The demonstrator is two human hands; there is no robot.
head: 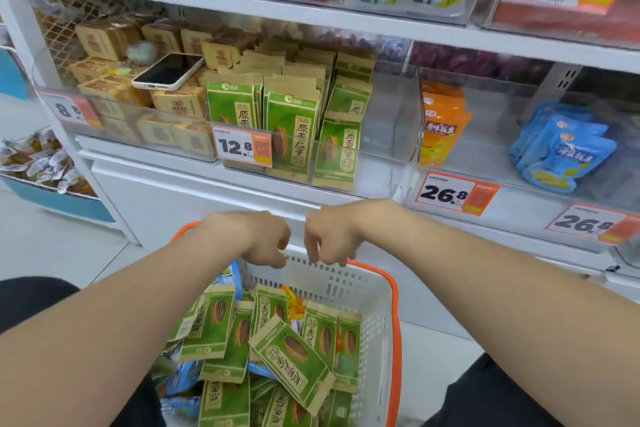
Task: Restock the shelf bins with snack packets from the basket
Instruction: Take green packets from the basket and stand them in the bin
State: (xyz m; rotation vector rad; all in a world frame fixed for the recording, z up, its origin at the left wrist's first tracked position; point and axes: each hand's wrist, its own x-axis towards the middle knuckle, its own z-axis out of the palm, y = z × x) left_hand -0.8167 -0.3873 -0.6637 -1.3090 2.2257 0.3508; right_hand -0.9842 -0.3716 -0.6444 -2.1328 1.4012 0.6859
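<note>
A white basket with an orange rim (377, 315) sits low in front of me, holding several green sunflower-seed packets (294, 354) and some blue and orange ones. My left hand (266, 243) and my right hand (329, 239) hang side by side over the basket's far wall, fingers loosely curled downward, holding nothing. Above them a clear shelf bin (391, 135) holds upright green packets (291, 128) on its left side; its right part is bare.
A phone (166, 71) lies on brown boxes (176, 102) in the left bin. To the right, bins hold orange packets (441, 128) and blue packets (561, 152). Price tags hang on bin fronts. A side rack of wrapped snacks (38, 163) stands far left.
</note>
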